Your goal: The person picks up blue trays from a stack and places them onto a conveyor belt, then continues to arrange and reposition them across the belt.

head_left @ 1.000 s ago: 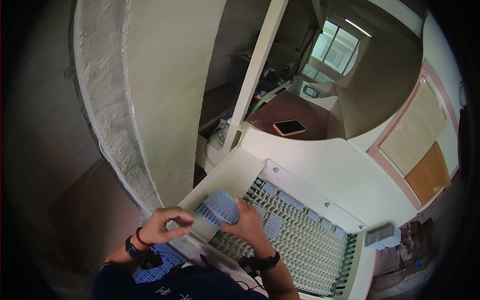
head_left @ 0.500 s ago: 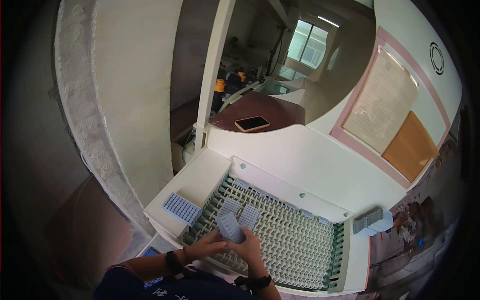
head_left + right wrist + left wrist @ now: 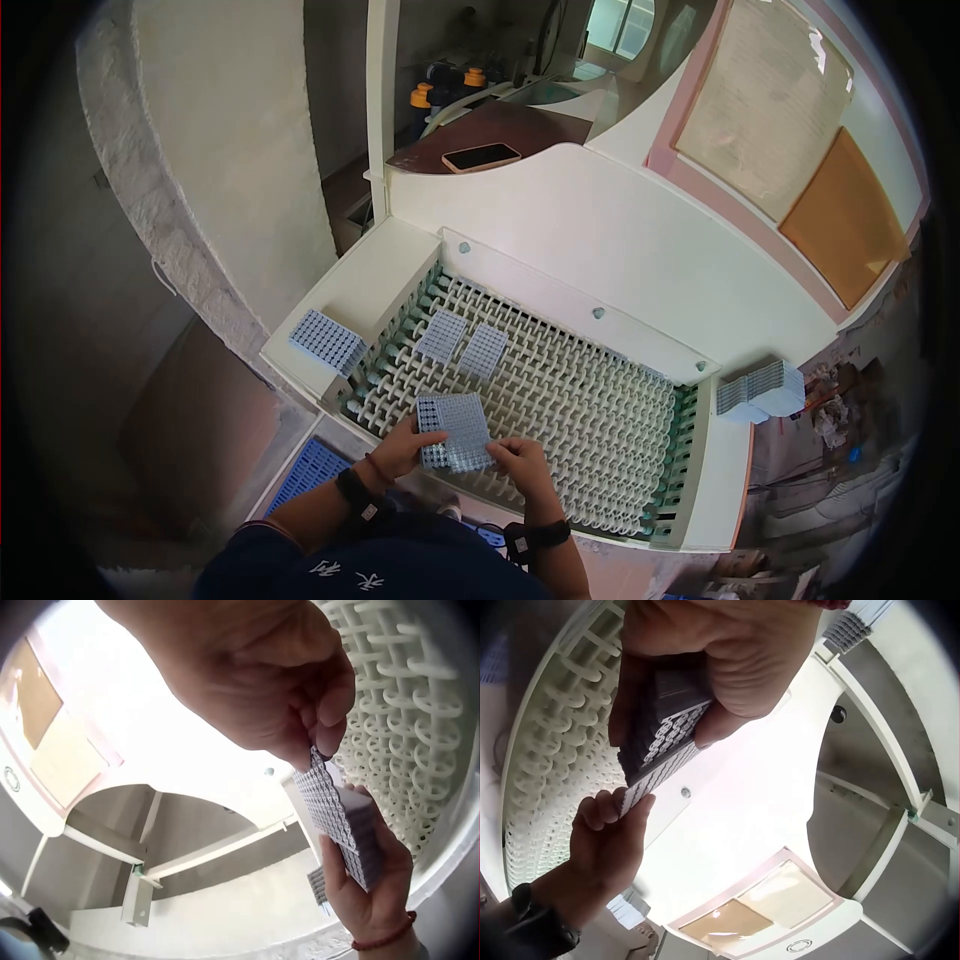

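Note:
My left hand (image 3: 398, 449) grips a stack of blue-grey perforated plates (image 3: 432, 455), its thumb lying over the near side. With thumb and fingers my right hand (image 3: 525, 466) pinches the edge of the top plate (image 3: 462, 425), which sits shifted to the right on the stack. The left wrist view shows the stack (image 3: 676, 735) between left thumb and fingers, and the right hand (image 3: 604, 844) at the plate's far edge. Two separate plates (image 3: 441, 336) (image 3: 483, 351) lie side by side on the white roller bed (image 3: 560, 400), beyond the hands.
Another stack of plates (image 3: 328, 342) rests on the machine's left ledge (image 3: 375, 270). More stacks (image 3: 762, 390) stand at the right end. A phone (image 3: 481, 157) lies on the dark red surface behind. Below left is a blue crate (image 3: 308, 472).
The held stack has come nearer the body, and its top plate is now shifted sideways. The left hand, empty at first, now grips the stack; the right has moved to the plate's edge. The view has shifted.

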Demonstrator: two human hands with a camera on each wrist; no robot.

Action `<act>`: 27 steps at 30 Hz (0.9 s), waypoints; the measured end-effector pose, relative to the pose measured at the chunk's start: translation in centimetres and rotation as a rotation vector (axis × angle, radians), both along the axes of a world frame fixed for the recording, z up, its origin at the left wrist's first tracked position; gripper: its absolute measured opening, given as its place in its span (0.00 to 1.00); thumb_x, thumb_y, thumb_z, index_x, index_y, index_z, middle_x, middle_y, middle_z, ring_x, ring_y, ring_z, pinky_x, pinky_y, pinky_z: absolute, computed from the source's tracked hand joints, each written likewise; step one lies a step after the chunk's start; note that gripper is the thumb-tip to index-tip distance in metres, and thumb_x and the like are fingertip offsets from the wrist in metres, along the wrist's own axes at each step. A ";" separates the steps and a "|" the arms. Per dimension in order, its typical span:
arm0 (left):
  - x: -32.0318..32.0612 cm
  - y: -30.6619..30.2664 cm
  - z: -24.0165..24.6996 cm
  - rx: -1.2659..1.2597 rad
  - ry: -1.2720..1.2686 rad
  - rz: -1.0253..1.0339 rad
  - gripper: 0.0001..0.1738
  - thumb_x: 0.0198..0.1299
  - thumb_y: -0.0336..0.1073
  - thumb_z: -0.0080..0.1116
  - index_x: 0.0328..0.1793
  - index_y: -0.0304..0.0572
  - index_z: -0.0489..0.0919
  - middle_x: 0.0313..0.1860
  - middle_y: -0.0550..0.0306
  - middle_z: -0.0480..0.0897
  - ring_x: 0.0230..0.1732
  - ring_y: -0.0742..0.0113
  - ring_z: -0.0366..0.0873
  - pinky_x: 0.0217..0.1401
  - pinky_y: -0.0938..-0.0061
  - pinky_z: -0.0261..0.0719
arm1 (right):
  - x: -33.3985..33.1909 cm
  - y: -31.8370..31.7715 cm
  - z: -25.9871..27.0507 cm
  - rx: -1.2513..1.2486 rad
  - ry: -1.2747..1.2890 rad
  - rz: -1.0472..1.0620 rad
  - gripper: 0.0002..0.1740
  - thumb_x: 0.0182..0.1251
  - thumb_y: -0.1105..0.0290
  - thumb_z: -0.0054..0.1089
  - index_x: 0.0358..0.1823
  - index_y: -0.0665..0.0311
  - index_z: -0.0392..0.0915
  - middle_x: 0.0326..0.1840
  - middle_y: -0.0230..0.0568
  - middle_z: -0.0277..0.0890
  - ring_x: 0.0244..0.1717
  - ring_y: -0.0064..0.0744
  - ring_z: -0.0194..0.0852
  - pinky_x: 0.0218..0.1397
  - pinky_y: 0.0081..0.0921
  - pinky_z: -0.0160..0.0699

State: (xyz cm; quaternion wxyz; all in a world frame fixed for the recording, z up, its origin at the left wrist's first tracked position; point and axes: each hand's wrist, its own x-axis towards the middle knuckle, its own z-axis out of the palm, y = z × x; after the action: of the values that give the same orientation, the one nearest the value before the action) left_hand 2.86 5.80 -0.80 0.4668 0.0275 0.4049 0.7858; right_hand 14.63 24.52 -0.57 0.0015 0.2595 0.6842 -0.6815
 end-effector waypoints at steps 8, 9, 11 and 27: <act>-0.9 -2.5 -1.5 -0.018 -0.059 0.101 0.21 0.54 0.24 0.57 0.56 0.35 0.70 0.46 0.53 0.80 0.46 0.61 0.79 0.49 0.65 0.80 | -1.6 5.9 -4.6 0.087 -0.009 -0.386 0.12 0.59 0.67 0.60 0.32 0.72 0.81 0.17 0.34 0.75 0.17 0.20 0.73 0.22 0.17 0.71; -1.1 -2.8 -1.0 -0.034 -0.050 0.106 0.21 0.54 0.24 0.57 0.56 0.35 0.70 0.46 0.53 0.79 0.46 0.60 0.79 0.49 0.65 0.80 | -1.6 6.0 -4.6 0.358 -0.094 -0.329 0.13 0.58 0.66 0.59 0.32 0.72 0.81 0.16 0.37 0.76 0.17 0.23 0.75 0.23 0.19 0.72; -1.9 -3.4 -0.9 -0.026 -0.025 0.098 0.21 0.54 0.24 0.57 0.56 0.35 0.70 0.47 0.53 0.79 0.46 0.60 0.79 0.49 0.65 0.80 | -1.2 6.4 -4.0 0.635 -0.185 -0.263 0.14 0.58 0.65 0.59 0.31 0.73 0.81 0.15 0.40 0.76 0.16 0.25 0.76 0.24 0.21 0.73; -4.3 -5.9 0.6 -0.084 0.095 -0.038 0.22 0.53 0.23 0.59 0.55 0.33 0.70 0.45 0.55 0.79 0.45 0.65 0.78 0.49 0.70 0.78 | -7.2 9.0 -0.8 1.302 -0.201 0.360 0.62 0.29 0.53 0.78 0.69 0.60 0.50 0.64 0.55 0.55 0.66 0.55 0.50 0.67 0.45 0.51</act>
State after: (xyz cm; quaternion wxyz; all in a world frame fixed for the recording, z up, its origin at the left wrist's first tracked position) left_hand -1.41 -0.13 -0.16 0.4625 0.0525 0.4586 0.7569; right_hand 7.44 33.48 -1.39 0.0218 0.1517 0.9838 -0.0926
